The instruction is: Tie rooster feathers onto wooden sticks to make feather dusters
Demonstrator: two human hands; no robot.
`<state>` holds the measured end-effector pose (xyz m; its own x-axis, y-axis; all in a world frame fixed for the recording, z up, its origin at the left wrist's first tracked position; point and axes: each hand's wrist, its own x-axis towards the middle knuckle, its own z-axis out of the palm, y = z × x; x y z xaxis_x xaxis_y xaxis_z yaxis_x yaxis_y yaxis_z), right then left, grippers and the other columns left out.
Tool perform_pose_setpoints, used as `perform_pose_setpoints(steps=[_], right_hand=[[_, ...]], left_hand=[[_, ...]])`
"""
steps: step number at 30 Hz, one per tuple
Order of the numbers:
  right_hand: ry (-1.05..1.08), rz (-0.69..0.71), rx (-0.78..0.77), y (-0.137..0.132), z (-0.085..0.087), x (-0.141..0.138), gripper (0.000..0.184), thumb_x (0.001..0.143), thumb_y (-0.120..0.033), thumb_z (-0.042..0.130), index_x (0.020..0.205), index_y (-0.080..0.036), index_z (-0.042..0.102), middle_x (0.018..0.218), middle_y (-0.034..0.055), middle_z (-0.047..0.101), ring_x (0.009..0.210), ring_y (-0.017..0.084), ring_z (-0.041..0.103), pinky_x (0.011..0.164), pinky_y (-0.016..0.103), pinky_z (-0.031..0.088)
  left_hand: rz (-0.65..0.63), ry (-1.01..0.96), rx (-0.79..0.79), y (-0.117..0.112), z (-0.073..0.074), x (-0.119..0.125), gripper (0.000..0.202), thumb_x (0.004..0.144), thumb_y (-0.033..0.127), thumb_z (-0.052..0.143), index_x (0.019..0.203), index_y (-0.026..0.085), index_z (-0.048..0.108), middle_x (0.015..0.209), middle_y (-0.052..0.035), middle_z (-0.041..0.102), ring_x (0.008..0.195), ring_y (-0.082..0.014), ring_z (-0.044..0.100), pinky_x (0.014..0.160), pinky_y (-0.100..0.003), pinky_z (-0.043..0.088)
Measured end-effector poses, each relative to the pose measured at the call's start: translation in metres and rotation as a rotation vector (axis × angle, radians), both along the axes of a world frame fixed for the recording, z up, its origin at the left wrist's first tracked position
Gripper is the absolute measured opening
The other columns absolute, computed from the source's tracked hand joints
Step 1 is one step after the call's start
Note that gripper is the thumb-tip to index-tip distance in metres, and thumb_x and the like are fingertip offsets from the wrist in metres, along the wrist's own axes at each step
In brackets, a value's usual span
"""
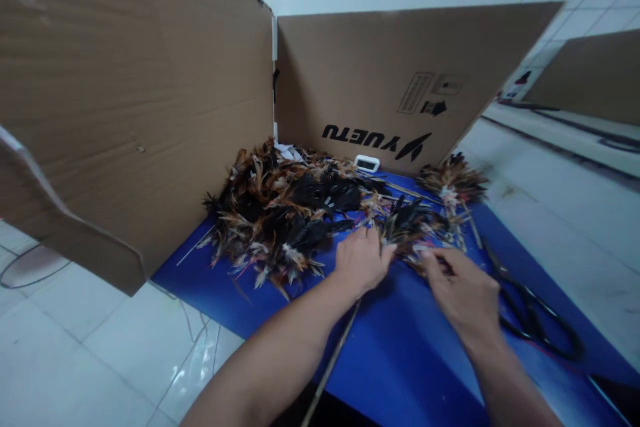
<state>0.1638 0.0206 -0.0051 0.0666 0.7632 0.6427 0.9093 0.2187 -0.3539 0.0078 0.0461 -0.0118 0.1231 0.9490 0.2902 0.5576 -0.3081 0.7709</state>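
Observation:
My left hand (pixel 364 259) is closed around a thin stick (pixel 330 365), which runs from under the palm down toward my body. Dark and brown feathers (pixel 403 221) fan out just beyond its fingers, at the stick's far end. To the right, my right hand (pixel 463 290) is curled with thumb and fingers pinched at the near side of these feathers; what lies in the pinch is too small to make out. A large pile of brown and black feathers (pixel 280 213) spreads on the blue board (pixel 400 340) to the left of both hands.
Black-handled scissors (pixel 533 313) lie beside my right hand. Two cardboard panels, one at left (pixel 150 100) and one behind (pixel 350 80), wall in the board. A small white digital display (pixel 367 163) and a feather bundle (pixel 453 180) sit at the back. White tiles (pixel 75 373) surround it.

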Motion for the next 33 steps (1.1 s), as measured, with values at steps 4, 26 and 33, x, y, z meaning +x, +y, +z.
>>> perform_pose_setpoints(steps=[4, 26, 33], right_hand=[[0.529, 0.148, -0.337, 0.002, -0.006, -0.01, 0.034, 0.077, -0.051, 0.052, 0.074, -0.018, 0.06, 0.048, -0.001, 0.055, 0.04, 0.012, 0.05, 0.041, 0.023, 0.04], [0.752, 0.252, -0.292, -0.001, -0.008, -0.021, 0.032, 0.074, -0.049, 0.058, 0.074, -0.016, 0.061, 0.056, 0.0005, 0.059, 0.042, 0.01, 0.05, 0.039, 0.02, 0.038], [0.755, 0.255, -0.259, -0.003, -0.009, -0.024, 0.033, 0.075, -0.05, 0.057, 0.073, -0.017, 0.061, 0.057, 0.0012, 0.061, 0.045, 0.011, 0.052, 0.041, 0.021, 0.039]], left_hand=[[-0.092, -0.255, 0.028, 0.005, 0.004, -0.002, 0.017, 0.082, 0.024, 0.043, 0.081, 0.019, 0.059, 0.085, -0.0048, 0.061, 0.082, -0.0173, 0.054, 0.08, -0.028, 0.04], [-0.25, -0.573, -0.158, 0.003, -0.005, 0.006, 0.022, 0.071, 0.035, 0.062, 0.076, 0.013, 0.06, 0.063, 0.0006, 0.056, 0.051, -0.0058, 0.046, 0.052, -0.019, 0.037], [-0.295, -0.72, -0.28, -0.002, 0.004, 0.004, 0.025, 0.07, 0.037, 0.062, 0.077, 0.014, 0.056, 0.049, 0.0053, 0.047, 0.041, -0.0046, 0.04, 0.042, -0.017, 0.028]])
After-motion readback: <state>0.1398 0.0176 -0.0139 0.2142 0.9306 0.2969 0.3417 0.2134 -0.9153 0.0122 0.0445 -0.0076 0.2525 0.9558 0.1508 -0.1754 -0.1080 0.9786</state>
